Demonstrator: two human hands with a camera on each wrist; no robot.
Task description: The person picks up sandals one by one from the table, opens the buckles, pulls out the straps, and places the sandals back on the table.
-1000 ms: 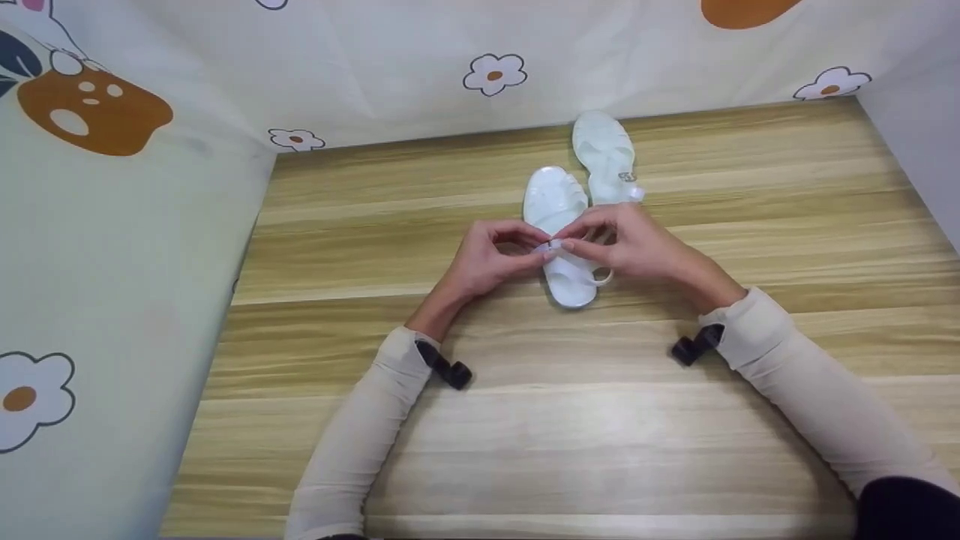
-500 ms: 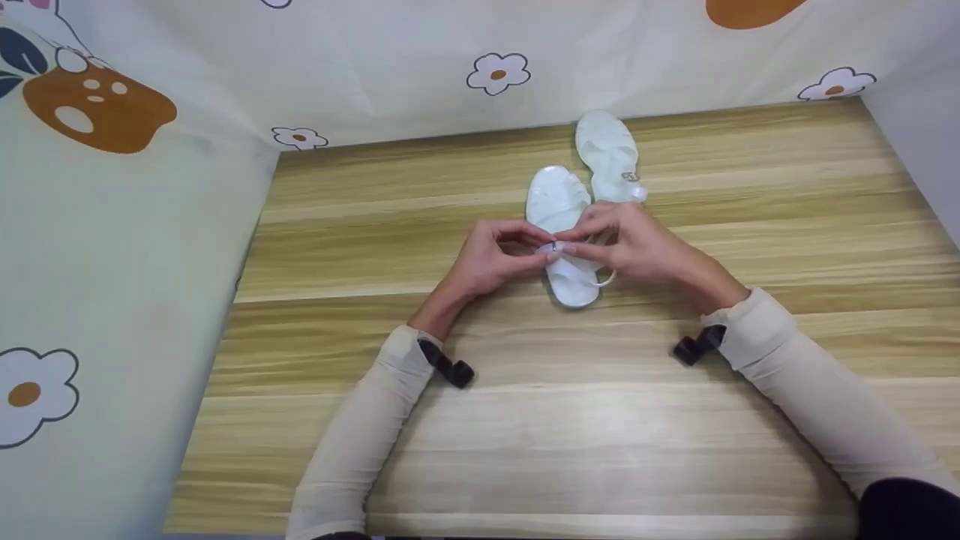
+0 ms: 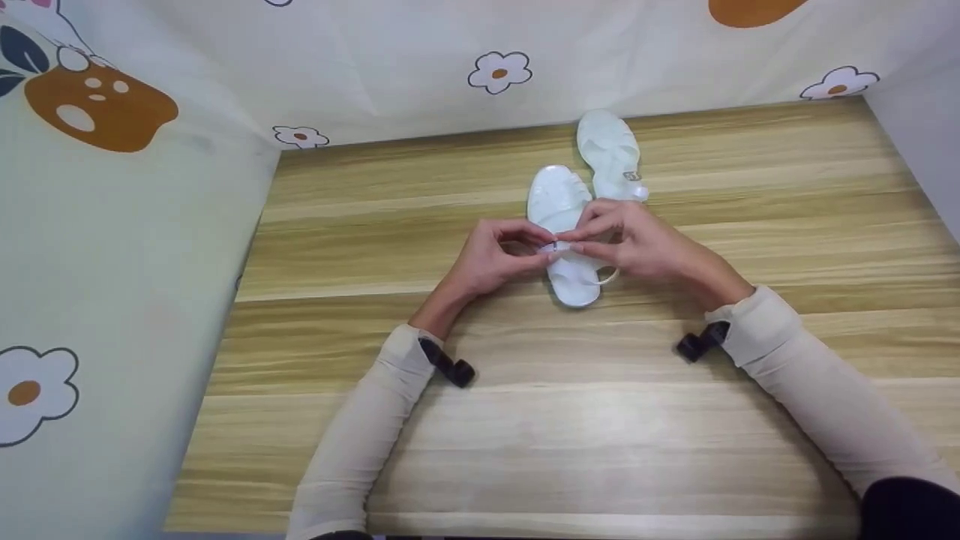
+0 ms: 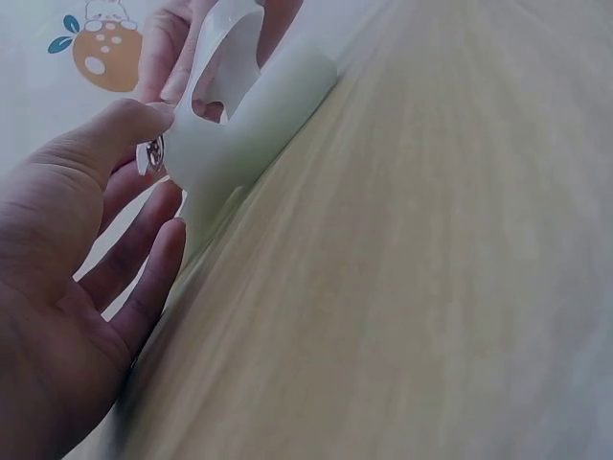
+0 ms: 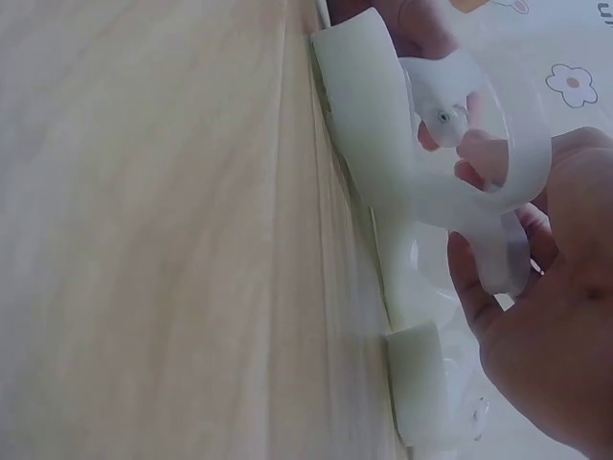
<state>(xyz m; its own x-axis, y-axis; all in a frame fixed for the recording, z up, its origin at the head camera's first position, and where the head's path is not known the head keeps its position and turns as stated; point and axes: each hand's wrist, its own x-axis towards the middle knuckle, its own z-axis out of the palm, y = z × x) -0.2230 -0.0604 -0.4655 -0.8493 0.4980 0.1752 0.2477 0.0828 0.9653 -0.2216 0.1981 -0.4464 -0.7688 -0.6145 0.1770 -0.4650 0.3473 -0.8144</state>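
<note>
A white jelly sandal lies sole-down on the table, toe toward the back wall. Over its ankle part both hands meet. My left hand pinches the strap's small metal buckle between thumb and forefinger; its other fingers extend beside the sandal in the left wrist view. With thumb and fingers my right hand pinches the end of the translucent ankle strap close to the buckle. The strap loops up above the heel. My fingertips partly hide where strap and buckle meet.
A second white sandal lies behind and to the right, near the wall, its buckle showing. The wood-grain table is bounded by a patterned cloth at the back and left. Each wrist bears a black camera mount.
The right thumb has slid slightly to the right at the strap. The left hand stays at the buckle, and both sandals lie as before.
</note>
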